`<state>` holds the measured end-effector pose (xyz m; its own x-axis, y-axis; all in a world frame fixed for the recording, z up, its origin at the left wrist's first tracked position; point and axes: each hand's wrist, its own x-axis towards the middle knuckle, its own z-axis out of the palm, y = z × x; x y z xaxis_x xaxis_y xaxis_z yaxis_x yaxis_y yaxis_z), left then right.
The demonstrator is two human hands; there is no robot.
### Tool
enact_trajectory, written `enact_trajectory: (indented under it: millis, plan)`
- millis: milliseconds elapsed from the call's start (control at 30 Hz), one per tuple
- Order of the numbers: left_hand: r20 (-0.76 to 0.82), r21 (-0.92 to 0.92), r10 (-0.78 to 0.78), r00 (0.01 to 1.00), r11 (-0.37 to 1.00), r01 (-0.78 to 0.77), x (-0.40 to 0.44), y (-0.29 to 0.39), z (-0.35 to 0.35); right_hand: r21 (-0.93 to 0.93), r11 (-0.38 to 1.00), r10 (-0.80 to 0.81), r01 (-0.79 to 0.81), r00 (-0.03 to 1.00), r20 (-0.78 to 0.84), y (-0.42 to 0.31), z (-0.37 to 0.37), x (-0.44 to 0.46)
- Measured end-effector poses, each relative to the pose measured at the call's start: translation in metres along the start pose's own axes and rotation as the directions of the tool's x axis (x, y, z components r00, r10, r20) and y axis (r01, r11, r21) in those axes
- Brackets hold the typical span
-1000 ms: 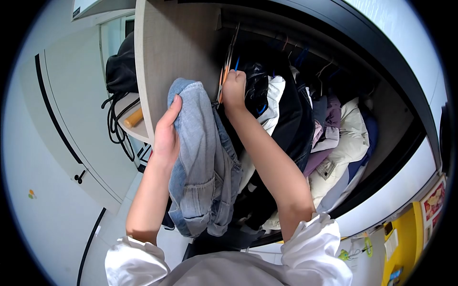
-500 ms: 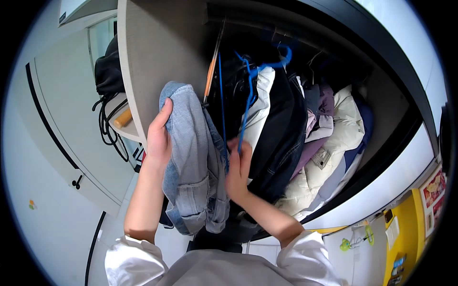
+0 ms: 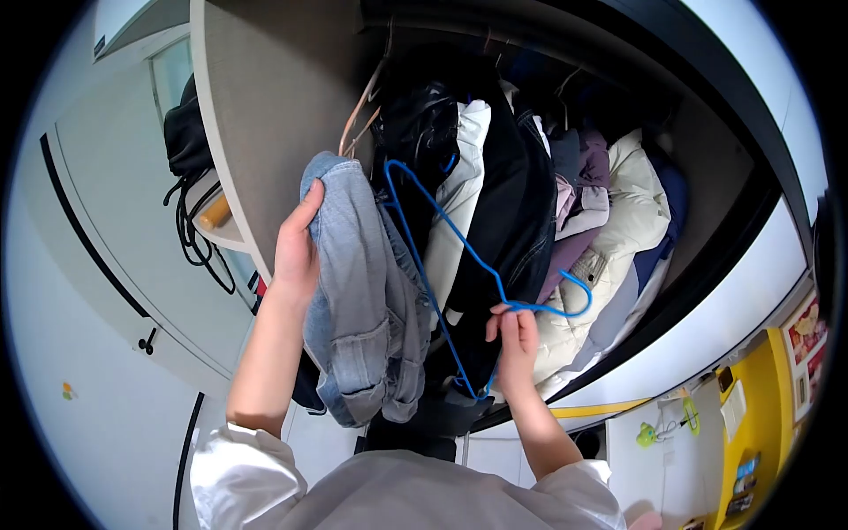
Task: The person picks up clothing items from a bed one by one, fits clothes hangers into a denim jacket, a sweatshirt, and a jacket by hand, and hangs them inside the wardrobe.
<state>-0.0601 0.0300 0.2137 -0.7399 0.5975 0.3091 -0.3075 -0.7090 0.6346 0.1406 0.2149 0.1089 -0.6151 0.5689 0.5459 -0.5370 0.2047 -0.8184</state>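
Observation:
A folded light-blue denim garment [image 3: 358,283] hangs from my left hand [image 3: 299,234], whose thumb lies over its upper edge. To the right, my right hand [image 3: 514,344] grips a blue hanger [image 3: 459,238] close to its hook. The hanger is tilted, its hook pointing right and its long bar running down beside the denim. No clothing is on it. Behind both hands, jackets hang in the wardrobe, among them a shiny black one [image 3: 420,124], a white one [image 3: 461,168] and a cream puffer [image 3: 632,203].
The wardrobe's side panel [image 3: 274,106] stands at the left, with empty hangers [image 3: 362,119] beside it. Beyond it, a black bag [image 3: 185,137] with cords sits by a shelf [image 3: 221,231]. A white door is at the far left and a yellow shelf unit [image 3: 760,415] at the lower right.
My right hand has taken the blue hanger out from among the clothes, moved it down and right, and turned it on its side. My left hand still holds the denim; the view has shifted slightly.

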Motion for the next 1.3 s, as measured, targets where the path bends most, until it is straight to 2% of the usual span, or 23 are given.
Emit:
enact_trajectory:
  millis: [67,133,200,267,333,433,533,667,700,800,833,933,967,1067,1100,1167,1267,1300]
  plan:
    - [-0.019,0.006,-0.014,1.000,1.000,0.015,-0.001,0.001,0.000,-0.012,0.999,0.037,-0.036,0.998,0.050,-0.018,-0.003,-0.005]
    - [-0.066,0.015,-0.046,0.997,0.999,0.047,-0.001,0.002,0.000,0.041,0.957,0.277,-0.288,0.945,0.176,-0.038,-0.013,-0.008]
    - [-0.102,-0.003,-0.109,0.989,0.994,0.109,-0.006,0.004,0.004,-0.041,0.965,0.263,-0.260,0.960,0.101,-0.040,-0.021,-0.018]
    - [-0.136,-0.011,-0.159,0.978,0.987,0.159,-0.011,0.008,0.007,-0.053,0.981,0.194,-0.189,0.975,0.108,-0.048,-0.030,-0.031]
    - [-0.171,-0.007,-0.206,0.963,0.978,0.208,-0.015,0.009,0.008,-0.056,0.972,0.232,-0.226,0.963,0.140,-0.056,-0.033,-0.041]
    - [-0.167,0.273,-0.200,0.965,0.932,0.240,-0.021,0.009,0.004,-0.129,0.950,0.305,-0.284,0.932,0.197,-0.064,-0.029,-0.050]
    - [-0.148,0.452,-0.245,0.958,0.845,0.286,-0.035,0.001,0.008,-0.209,0.908,0.406,-0.364,0.888,0.217,-0.064,-0.015,-0.050]
    - [-0.084,0.758,-0.216,0.973,0.620,0.203,-0.057,-0.009,0.011,-0.176,0.886,0.461,-0.429,0.856,0.234,-0.047,0.002,-0.050]
    - [-0.048,0.847,-0.201,0.979,0.512,0.146,-0.061,-0.012,0.009,-0.190,0.879,0.473,-0.437,0.850,0.232,-0.044,0.006,-0.050]
    - [-0.049,0.879,-0.236,0.970,0.452,0.155,-0.077,-0.022,0.014,-0.249,0.875,0.471,-0.416,0.851,0.232,-0.034,0.017,-0.051]
    - [-0.044,0.860,-0.284,0.958,0.477,0.182,-0.083,-0.025,0.019,-0.290,0.896,0.410,-0.336,0.877,0.250,-0.022,0.020,-0.054]
    - [0.120,0.905,-0.208,0.971,0.425,-0.021,-0.099,-0.043,0.026,-0.288,0.918,0.338,-0.272,0.917,0.211,-0.002,0.027,-0.054]
    - [0.050,0.905,-0.281,0.959,0.419,0.075,-0.102,-0.043,0.026,-0.240,0.899,0.410,-0.367,0.897,0.166,-0.003,0.025,-0.051]
    - [0.345,0.927,-0.257,0.903,0.242,-0.286,-0.110,-0.050,0.018,-0.152,0.941,0.327,-0.303,0.929,0.174,-0.003,0.021,-0.047]
    - [0.376,0.925,-0.259,0.890,0.039,-0.379,-0.111,-0.048,0.023,-0.128,0.943,0.326,-0.307,0.929,0.176,-0.003,0.017,-0.046]
    - [0.432,0.782,-0.277,0.858,-0.358,-0.510,-0.113,-0.041,0.037,-0.152,0.946,0.313,-0.286,0.928,0.204,-0.006,0.013,-0.045]
    - [0.634,0.605,-0.204,0.746,-0.469,-0.643,-0.099,-0.039,0.034,-0.180,0.956,0.272,-0.233,0.931,0.244,-0.008,0.006,-0.043]
    - [0.650,0.611,-0.164,0.742,-0.467,-0.639,-0.093,-0.041,0.028,-0.187,0.959,0.257,-0.213,0.932,0.257,-0.008,0.005,-0.043]
